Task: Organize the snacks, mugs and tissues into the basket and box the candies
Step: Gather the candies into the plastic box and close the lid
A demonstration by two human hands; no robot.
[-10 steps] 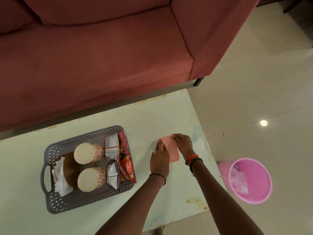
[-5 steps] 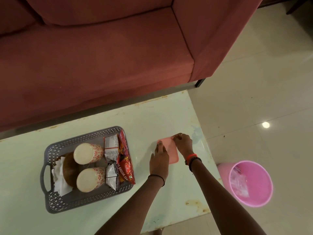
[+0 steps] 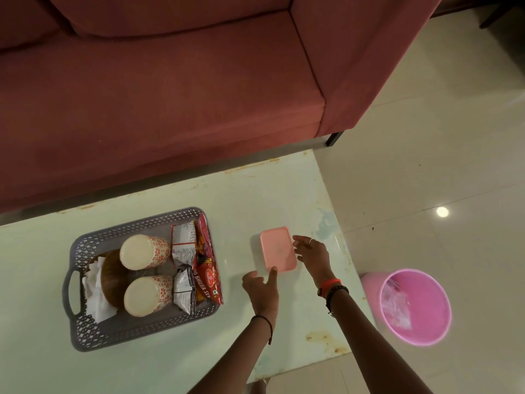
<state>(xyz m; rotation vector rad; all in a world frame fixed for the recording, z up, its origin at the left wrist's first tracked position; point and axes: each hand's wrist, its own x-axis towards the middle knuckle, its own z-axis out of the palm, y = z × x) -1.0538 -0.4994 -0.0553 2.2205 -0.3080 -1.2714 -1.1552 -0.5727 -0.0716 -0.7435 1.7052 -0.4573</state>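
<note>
The pink box (image 3: 278, 249) lay flat on the pale green surface (image 3: 159, 365), with its lid on, to the right of the grey basket (image 3: 85, 331) and apart from it. The left hand (image 3: 261, 288) was just below the box, its fingers spread, and one fingertip touched the near edge of the box. The right hand (image 3: 312, 254) was at the right side of the box, the fingers loose and apart; I could not tell if they touched it. Neither grip was closed on anything.

In the basket two mugs (image 3: 143, 251) with a red flower pattern lay on their sides, one behind the other. To their left were white tissues (image 3: 95, 291) and a brown woven thing (image 3: 110, 275) which I could not name. To the right of the mugs were two small silver snack packets (image 3: 183, 241), and a long red snack packet (image 3: 206, 268) leaned on the right wall of the basket.

A pink bin (image 3: 417, 307) stood on the floor at the right of the surface, with a clear plastic bag (image 3: 396, 307) inside. A red sofa (image 3: 159, 89) was behind the surface.
</note>
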